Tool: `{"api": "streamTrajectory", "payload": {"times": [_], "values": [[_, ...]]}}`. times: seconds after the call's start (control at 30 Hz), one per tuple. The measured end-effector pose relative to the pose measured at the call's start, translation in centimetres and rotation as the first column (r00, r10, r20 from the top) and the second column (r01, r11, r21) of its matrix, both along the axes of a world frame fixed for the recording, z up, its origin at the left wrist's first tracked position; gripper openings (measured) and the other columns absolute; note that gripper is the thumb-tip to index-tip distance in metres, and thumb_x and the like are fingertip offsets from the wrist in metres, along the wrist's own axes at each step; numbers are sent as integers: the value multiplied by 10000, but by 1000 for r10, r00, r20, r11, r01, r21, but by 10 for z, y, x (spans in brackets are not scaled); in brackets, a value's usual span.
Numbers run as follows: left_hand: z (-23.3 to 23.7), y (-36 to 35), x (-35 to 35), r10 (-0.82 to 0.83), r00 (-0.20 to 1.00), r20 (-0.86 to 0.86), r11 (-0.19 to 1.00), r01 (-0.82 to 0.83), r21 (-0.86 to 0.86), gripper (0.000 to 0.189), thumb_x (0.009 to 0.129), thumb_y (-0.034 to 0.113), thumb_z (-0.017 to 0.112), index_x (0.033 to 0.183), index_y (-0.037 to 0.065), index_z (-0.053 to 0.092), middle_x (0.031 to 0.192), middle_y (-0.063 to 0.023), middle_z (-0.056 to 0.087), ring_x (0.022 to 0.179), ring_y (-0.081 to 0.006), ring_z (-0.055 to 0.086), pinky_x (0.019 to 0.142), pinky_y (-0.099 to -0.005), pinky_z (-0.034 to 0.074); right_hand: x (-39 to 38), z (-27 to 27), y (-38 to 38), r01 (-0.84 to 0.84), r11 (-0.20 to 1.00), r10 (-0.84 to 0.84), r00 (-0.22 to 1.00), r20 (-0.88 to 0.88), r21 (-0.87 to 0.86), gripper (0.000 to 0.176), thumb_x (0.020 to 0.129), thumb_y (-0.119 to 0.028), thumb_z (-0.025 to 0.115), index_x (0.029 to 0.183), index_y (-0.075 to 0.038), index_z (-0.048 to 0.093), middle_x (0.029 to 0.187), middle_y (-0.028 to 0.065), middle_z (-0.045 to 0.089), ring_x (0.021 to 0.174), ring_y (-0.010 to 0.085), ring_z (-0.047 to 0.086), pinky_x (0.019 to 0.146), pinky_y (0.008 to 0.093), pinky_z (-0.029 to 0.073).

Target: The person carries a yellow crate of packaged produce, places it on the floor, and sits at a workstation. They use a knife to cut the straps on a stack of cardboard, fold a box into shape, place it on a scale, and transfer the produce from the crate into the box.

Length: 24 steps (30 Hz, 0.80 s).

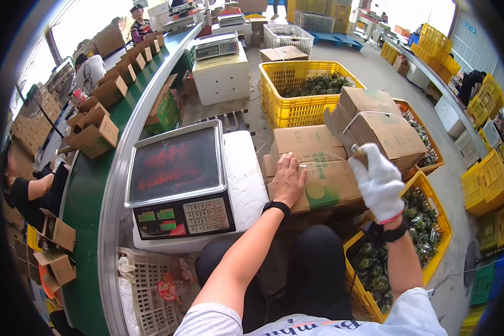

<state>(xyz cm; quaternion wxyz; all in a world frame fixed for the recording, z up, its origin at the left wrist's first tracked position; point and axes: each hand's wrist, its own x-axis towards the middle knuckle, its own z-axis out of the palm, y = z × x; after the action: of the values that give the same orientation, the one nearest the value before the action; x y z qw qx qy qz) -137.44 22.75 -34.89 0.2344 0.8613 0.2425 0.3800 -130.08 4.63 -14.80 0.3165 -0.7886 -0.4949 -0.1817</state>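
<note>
White plastic basket (151,280) sits lowest on the left, beside the person's dark-clad knees. On the other side is a yellow crate (434,201) filled with green packets (417,224).

Just beyond the knees, a scale (176,179) with a steel pan and a keypad stands on a white surface (246,179). To its right lies a printed brown carton (319,168), folded flat on top of others.

The left hand (288,182), bare with a black band at the wrist, lies palm down on the near left part of that carton, fingers straight and slightly spread. The right hand (379,182), in a white glove, is raised over the carton's right edge. Its fingers are curled shut around a small tool (355,150), whose tip points at a bundle of flat cartons (375,126) leaning just behind. A pale strap (369,113) runs across the bundle.

Farther off, a second yellow crate (297,109) holds more green packets, and another scale (215,46) stands on a white block. A green conveyor (87,190) curves along the left, carrying open boxes (95,134), with other people seated beside it.
</note>
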Motion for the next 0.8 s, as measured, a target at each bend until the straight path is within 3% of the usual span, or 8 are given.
{"api": "streamTrajectory", "payload": {"times": [0.13,0.33,0.43,0.5,0.57,0.6,0.67,0.8], "values": [[1,17,-2,-23,994,110,995,34,-96,186,926,176,593,1017,20,550,1233,-168,565,1169,-375,528,973,-426,449,-6,-44,-5,58,981,-98,971,-218,-184,186,896,-204,678,990,-82,575,776,183,642,764,404,642,638,441,491],[5,27,-22,51,995,82,969,-30,-243,175,941,174,567,888,16,621,1048,-171,602,976,-377,580,876,-441,478,-24,-65,5,-167,986,147,823,-548,13,166,942,-168,651,1035,-45,591,774,26,577,713,103,501,671,299,455],[28,11,-36,133,959,252,985,-98,-145,250,959,243,539,902,18,632,986,-177,610,926,-367,595,858,-446,474,-44,-78,27,-251,955,295,773,-562,156,147,969,-144,619,1074,-42,607,903,-7,594,816,89,507,737,272,446],[31,4,-36,-73,937,342,987,116,-108,345,989,325,487,927,20,634,951,-173,624,882,-377,605,850,-435,479,-44,-90,46,-258,925,376,735,-565,280,170,989,-131,593,1130,-39,614,1016,1,600,882,72,513,786,240,443],[64,-18,-49,-113,769,629,468,599,-649,480,1043,491,365,1114,71,585,995,-83,647,865,-247,648,758,-373,510,-65,-77,60,-199,945,327,647,-689,261,209,1011,-180,568,1156,-37,615,1037,6,601,882,81,527,786,248,451],[69,-26,-52,-98,745,660,274,658,-702,522,1027,563,358,1237,116,524,1058,-32,633,917,-168,631,758,-353,520,-71,-76,68,-161,946,318,628,-710,282,241,1022,-220,558,1177,-46,617,1044,0,597,873,93,526,766,265,451],[114,-44,-88,162,725,669,89,665,-742,544,1010,607,351,1284,160,496,1095,-19,625,938,-143,622,774,-363,526,-91,-71,83,-221,931,357,717,-599,290,238,1011,-219,567,1148,-31,614,1051,30,597,882,113,549,788,272,462],[127,-34,-138,238,708,665,100,664,-741,500,1006,595,352,1171,181,580,1009,-6,652,927,-123,617,761,-325,505,-123,-65,106,-377,905,418,873,-250,198,253,981,-223,582,1114,-10,610,1089,120,597,932,239,605,838,341,482]]}}
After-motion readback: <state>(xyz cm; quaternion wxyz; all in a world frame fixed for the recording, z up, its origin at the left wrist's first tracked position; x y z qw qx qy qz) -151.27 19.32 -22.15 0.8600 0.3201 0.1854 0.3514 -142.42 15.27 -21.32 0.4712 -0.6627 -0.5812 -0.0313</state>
